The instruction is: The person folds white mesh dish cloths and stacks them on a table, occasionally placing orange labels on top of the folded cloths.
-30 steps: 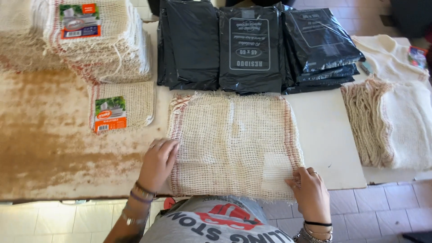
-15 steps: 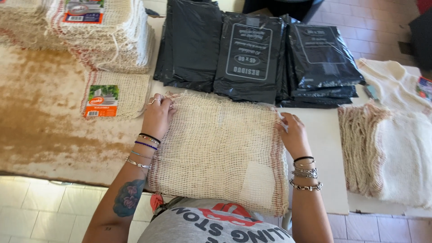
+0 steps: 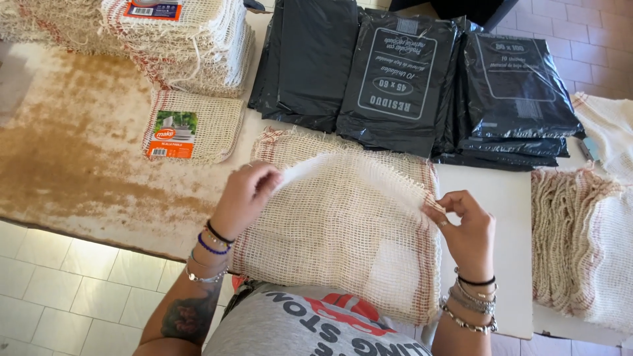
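The left hand (image 3: pixel 245 198) is pinched shut on the far left corner of the cream open-weave mesh cloth with red-stitched edges (image 3: pixel 343 224), and the right hand (image 3: pixel 467 227) grips the far right corner the same way, thumb and fingers closed on the weave. Between them the far edge is lifted off the table and folded toward the body, so the top strip hangs as a loose band over the rest of the cloth, which lies flat at the centre of the white table (image 3: pixel 491 198); its near edge drops over the table's rim and is partly hidden by the grey printed shirt (image 3: pixel 310 326). The fingertips of both hands are buried in the mesh, hard to make out. At 12 o'clock sit glossy black plastic bag packs with pale printed panels (image 3: pixel 395 72), overlapping, the stack's far end cut off by the frame. At 10 o'clock a small folded mesh cloth with an orange and green paper label (image 3: pixel 194 125) lies alone, and beyond it, at 11 o'clock, a tall pile of folded mesh cloths (image 3: pixel 198 46) runs out of view. At 3 o'clock a heap of unfolded cream mesh cloths (image 3: pixel 580 244) is cropped by the right edge. The table's left part is stained rusty brown, rough and blotchy.
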